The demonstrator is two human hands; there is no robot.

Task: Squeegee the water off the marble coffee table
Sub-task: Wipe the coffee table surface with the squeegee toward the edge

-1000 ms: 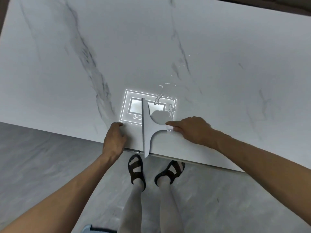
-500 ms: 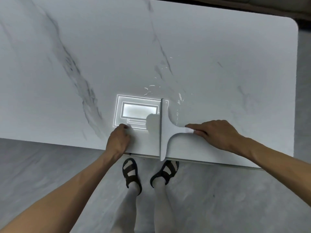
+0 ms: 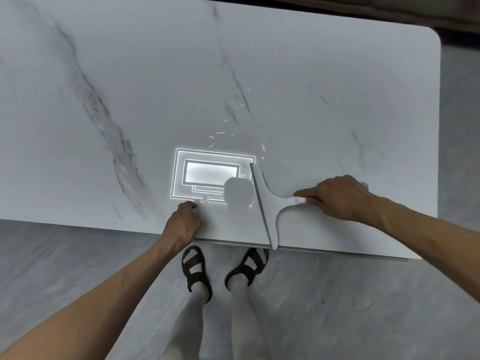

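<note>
The white marble coffee table (image 3: pixel 311 74) with grey veins fills the upper view. A white squeegee (image 3: pixel 267 201) lies flat on it near the front edge, its blade running front to back and overhanging the edge. My right hand (image 3: pixel 337 197) grips its handle from the right. My left hand (image 3: pixel 183 220) rests on the table's front edge, fingers curled, holding nothing. Small water streaks and droplets (image 3: pixel 220 135) glint just beyond the blade's far end.
A bright reflection of a ceiling light (image 3: pixel 211 174) shows on the marble left of the blade. The table's rounded right corner (image 3: pixel 433 40) is in view. My feet in black sandals (image 3: pixel 223 268) stand on the grey floor below the front edge.
My right hand has drawn the squeegee to the right across the marble, away from my left hand. The left hand has stayed at the front edge.
</note>
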